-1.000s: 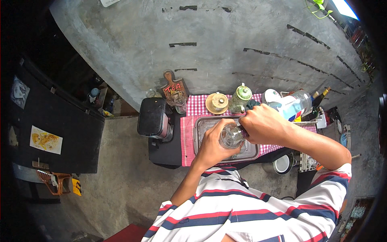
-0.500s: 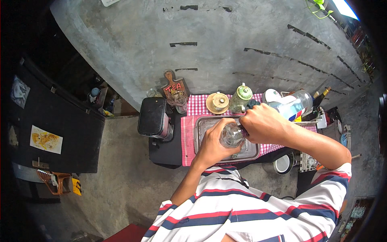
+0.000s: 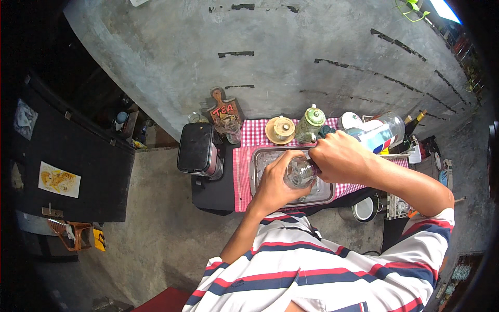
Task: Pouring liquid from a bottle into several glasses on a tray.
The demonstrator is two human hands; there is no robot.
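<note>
Grey concrete wall rises behind a small worktop [image 3: 210, 192] laid with a checked cloth [image 3: 242, 177]. Over the steel tray [image 3: 260, 161] near its front edge, the left hand [image 3: 275, 182] wraps its fingers around a clear glass [image 3: 300, 172]. The right hand [image 3: 339, 157] closes on the glass from the other side. A green teapot [image 3: 311, 124] and lidded cup [image 3: 280, 130] stand along the back edge, a black box [image 3: 196, 148] at the left end.
</note>
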